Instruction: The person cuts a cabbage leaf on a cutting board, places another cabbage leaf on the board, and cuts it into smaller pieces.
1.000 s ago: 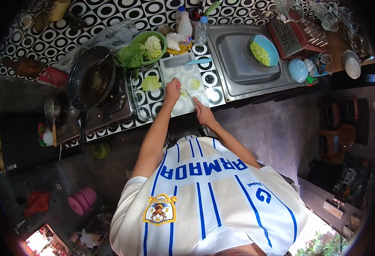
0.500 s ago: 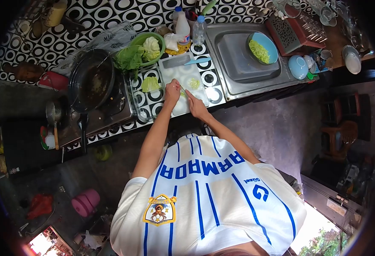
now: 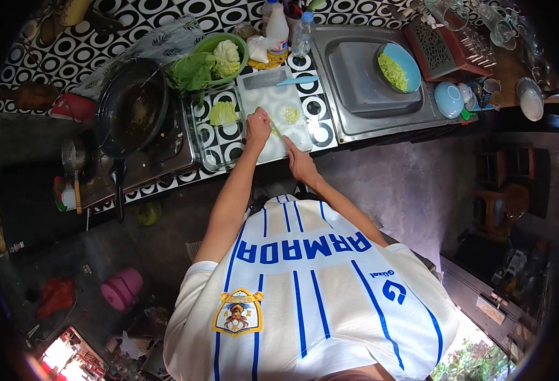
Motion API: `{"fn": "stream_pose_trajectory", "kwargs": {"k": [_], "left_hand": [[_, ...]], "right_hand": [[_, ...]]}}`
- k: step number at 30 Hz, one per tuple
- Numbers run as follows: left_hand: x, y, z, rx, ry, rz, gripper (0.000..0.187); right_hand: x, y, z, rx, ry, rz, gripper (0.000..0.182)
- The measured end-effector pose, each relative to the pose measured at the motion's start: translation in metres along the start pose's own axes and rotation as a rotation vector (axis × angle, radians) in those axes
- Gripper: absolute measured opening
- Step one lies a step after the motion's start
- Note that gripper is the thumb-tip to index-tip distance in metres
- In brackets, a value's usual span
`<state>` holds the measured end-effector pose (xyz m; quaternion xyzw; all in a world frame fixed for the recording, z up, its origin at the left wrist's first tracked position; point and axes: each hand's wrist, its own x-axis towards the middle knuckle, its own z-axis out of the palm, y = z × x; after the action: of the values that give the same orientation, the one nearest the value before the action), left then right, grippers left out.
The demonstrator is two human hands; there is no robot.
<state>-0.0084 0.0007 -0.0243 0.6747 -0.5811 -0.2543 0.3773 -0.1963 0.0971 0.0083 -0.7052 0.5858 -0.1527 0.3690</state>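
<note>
My left hand (image 3: 258,126) is closed over a light green piece of vegetable (image 3: 274,127) on the translucent white cutting board (image 3: 268,101); most of the piece is hidden under the fingers. My right hand (image 3: 302,165) grips a small knife (image 3: 281,132), its thin blade pointing toward the left fingers. A little heap of chopped green bits (image 3: 291,114) lies on the board's right side. Across the far end of the board rests a wide-bladed knife with a blue handle (image 3: 300,80). Left of the board, a pale green leaf (image 3: 223,113) sits in a clear glass dish (image 3: 213,162).
A green basket (image 3: 244,60) holds a cabbage (image 3: 227,58) and dark leafy greens. To the left is a large black wok (image 3: 133,114) on the stove. A blue bowl (image 3: 410,63) of chopped greens stands by the sink (image 3: 330,120). Bottles (image 3: 302,35) line the back.
My right hand has drawn back slightly toward me and to the right with the knife. The left hand stays on the vegetable. The whole view has shifted a little.
</note>
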Motion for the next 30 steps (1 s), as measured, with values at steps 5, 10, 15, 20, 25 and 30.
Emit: {"fn": "stream_pose_trajectory", "kwargs": {"k": [5,10,15,20,25,30], "left_hand": [[0.002,-0.002,0.0,0.0,-0.033,0.004,0.015],[-0.002,0.0,0.0,0.046,-0.014,0.011,0.019],[-0.004,0.014,-0.008,0.061,-0.051,-0.066,0.031],[0.001,0.013,-0.007,0.057,-0.065,-0.101,0.03],[0.003,0.011,-0.007,0.069,-0.066,-0.097,0.029],[0.004,0.019,-0.009,0.081,-0.048,-0.116,0.028]], "right_hand": [[-0.008,0.015,-0.008,0.038,-0.013,0.0,0.05],[-0.001,-0.013,-0.024,0.103,-0.018,-0.017,0.049],[0.028,-0.016,-0.009,0.168,-0.012,-0.049,0.049],[0.041,-0.012,0.005,0.227,-0.009,-0.058,0.048],[0.052,0.001,0.012,0.189,0.049,-0.148,0.048],[0.033,-0.011,-0.004,-0.042,-0.02,-0.029,0.048]]}}
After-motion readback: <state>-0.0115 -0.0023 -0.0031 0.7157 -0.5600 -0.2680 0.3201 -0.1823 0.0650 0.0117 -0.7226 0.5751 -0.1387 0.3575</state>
